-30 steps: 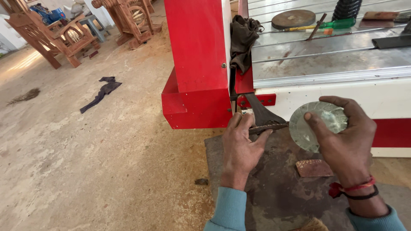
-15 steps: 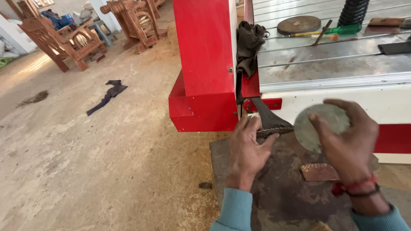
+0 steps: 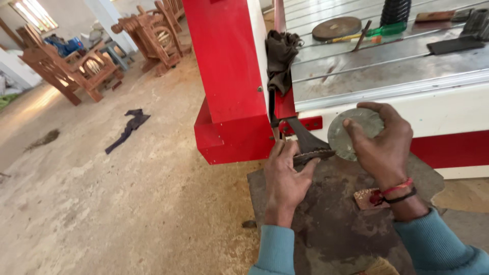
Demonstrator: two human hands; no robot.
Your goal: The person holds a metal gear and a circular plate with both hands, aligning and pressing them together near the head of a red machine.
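Head view: the right hand (image 3: 382, 142) closes its fingers around the rim of a flat grey round metal disc (image 3: 351, 133), held before the red and white machine bench (image 3: 458, 109). The left hand (image 3: 285, 178) grips a dark toothed metal tool (image 3: 310, 150). The disc looks stiff and rather heavy; its edge seems the best hold.

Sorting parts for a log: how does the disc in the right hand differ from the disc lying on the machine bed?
The held disc is pale grey-green; the bed disc is dark rusty brown. The held disc is tilted up on edge in the right hand; the bed disc lies flat, untouched, on the machine bed. Both are round and flat.
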